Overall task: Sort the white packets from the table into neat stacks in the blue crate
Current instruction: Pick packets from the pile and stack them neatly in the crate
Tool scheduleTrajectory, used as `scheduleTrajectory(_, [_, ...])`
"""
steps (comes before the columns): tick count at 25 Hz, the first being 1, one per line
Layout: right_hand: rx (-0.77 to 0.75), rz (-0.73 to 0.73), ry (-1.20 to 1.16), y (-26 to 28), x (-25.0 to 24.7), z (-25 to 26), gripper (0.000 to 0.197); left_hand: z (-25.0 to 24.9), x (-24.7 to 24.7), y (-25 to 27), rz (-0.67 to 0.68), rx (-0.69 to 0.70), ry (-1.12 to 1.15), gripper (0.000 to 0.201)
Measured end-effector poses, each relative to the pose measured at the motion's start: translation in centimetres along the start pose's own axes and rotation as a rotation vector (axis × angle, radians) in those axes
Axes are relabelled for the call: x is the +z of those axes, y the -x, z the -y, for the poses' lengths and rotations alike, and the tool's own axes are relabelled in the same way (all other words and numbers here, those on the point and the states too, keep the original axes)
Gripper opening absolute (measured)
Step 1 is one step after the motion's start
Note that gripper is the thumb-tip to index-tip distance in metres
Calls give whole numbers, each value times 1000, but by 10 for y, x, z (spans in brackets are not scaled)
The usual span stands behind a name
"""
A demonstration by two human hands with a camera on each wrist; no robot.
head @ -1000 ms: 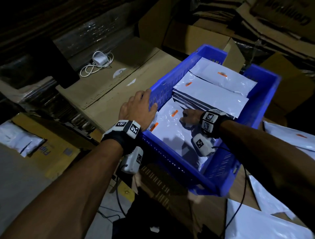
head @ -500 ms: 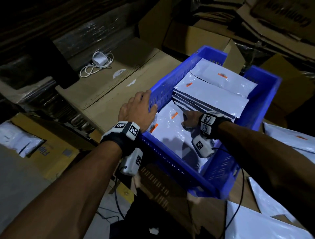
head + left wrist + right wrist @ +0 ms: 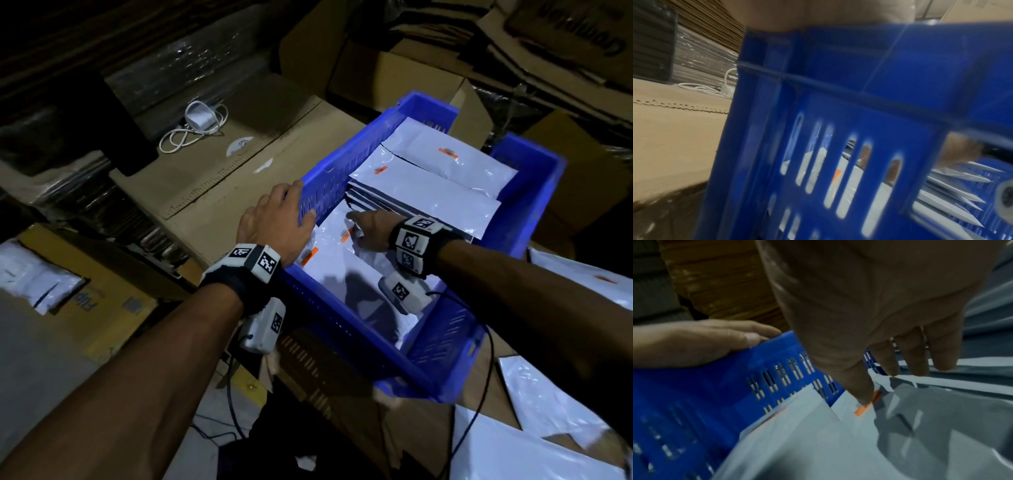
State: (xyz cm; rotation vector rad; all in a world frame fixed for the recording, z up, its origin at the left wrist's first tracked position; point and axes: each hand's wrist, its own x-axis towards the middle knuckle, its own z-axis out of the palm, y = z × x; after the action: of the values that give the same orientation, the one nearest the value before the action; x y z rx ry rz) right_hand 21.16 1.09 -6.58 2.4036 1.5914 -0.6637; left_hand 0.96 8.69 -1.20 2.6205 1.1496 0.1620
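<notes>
The blue crate [image 3: 527,212] stands on cardboard. It holds two overlapping stacks of white packets [image 3: 428,198] at its far end and looser white packets [image 3: 342,274] with orange labels at its near end. My left hand [image 3: 298,202] holds the crate's left wall near the front corner, thumb inside and fingers outside. My right hand [image 3: 363,226] is inside the crate. Its fingers are straight and press on the top near packet [image 3: 859,443] beside the stack's edge, with the thumb [image 3: 863,394] on an orange label. The left wrist view shows the slotted crate wall [image 3: 859,65] close up.
More white packets [image 3: 548,394] lie loose on the table at the right and lower right. A white charger with its cable [image 3: 198,123] sits on the flat cardboard left of the crate. Cardboard boxes crowd the back. A box with packets [image 3: 30,274] is on the floor at left.
My right hand has slid a little toward the crate's left wall and its fingers have stretched out over the packet. The left hand has stayed on the wall.
</notes>
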Motion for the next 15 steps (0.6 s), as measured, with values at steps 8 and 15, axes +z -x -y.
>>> scheduleTrajectory(8, [37,-86,133,4,15,-13,42,1,2,-1,-4,2,-3,57])
scheduleTrajectory(15, [82,-188,91,6,16,-11,38,0,1,0,2,-2,-5,56])
